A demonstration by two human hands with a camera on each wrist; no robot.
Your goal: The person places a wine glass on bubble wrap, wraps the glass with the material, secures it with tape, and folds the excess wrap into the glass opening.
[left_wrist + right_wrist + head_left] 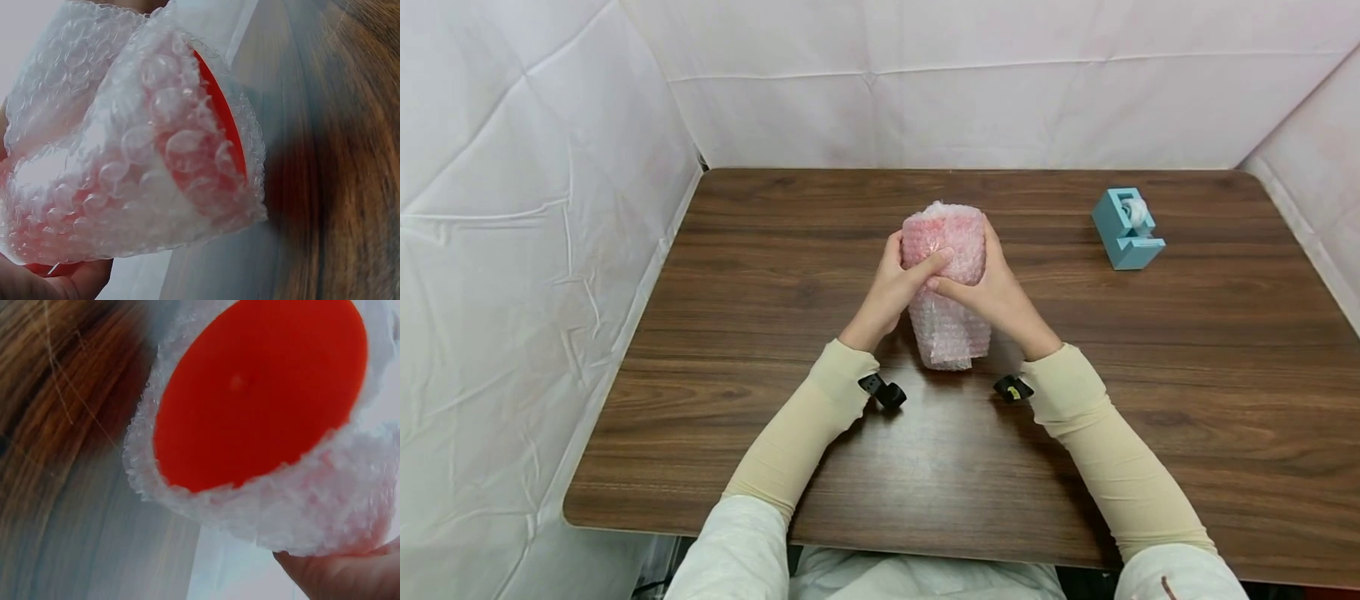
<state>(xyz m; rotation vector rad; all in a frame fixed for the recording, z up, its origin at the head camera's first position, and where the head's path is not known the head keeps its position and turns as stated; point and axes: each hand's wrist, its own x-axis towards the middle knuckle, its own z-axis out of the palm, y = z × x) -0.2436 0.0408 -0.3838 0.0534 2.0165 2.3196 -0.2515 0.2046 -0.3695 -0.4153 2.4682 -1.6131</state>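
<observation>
A bundle of clear bubble wrap (953,329) surrounds something red, held a little above the table by both hands. My left hand (897,287) grips its left side, thumb lying across the front. On the right side my right hand (998,293) holds it, its thumb meeting the left one near the middle. The right wrist view shows the red object's smooth oval end (262,394) through the wrap's open end. A thin red edge (222,112) shows inside the bubble wrap (125,169) in the left wrist view. Most of the fingers are hidden behind the bundle.
A light blue tape dispenser (1123,233) with a roll of clear tape (1135,212) stands at the back right of the dark wooden table (737,333). White sheets (962,108) hang behind the table and at both sides.
</observation>
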